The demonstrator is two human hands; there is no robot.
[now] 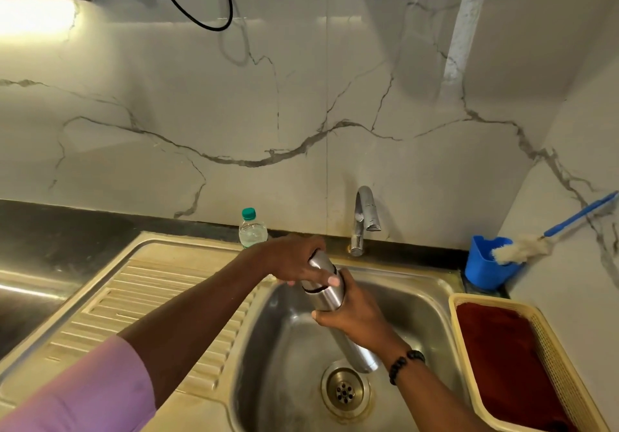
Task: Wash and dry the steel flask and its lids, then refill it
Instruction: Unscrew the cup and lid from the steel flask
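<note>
Pink sleeve point(83, 388) fills the near left corner, one soft fabric cuff, and from it the bare forearm reaches out over the ribbed steel drainboard point(134, 301). Two hands are at work above one round-cornered stainless steel sink basin point(412, 301). Left hand point(294, 259) is curled over the top of the one tall brushed-steel cylindrical flask point(326, 296), fingers wrapped round its steel lid point(318, 262), thumb pressed on the metal. Right hand point(355, 316) grips the flask's body lower down, a single black beaded bracelet point(405, 363) on that wrist. Flask hangs tilted over the basin, its base low and just above the one round brass-toned drain strainer point(345, 389). One chrome tap point(363, 219) curves down from the back edge. One small clear plastic bottle with a green cap point(251, 229) stands upright behind the left hand. To the right, one blue plastic holder point(485, 264) has one bottle brush with a blue handle and fluffy white head point(526, 247) resting on it. One cream perforated plastic basket point(566, 388) lies beside the sink, lined with one dark red cloth point(502, 361). One black cable point(201, 13) loops across the veined white marble wall point(234, 113).
</note>
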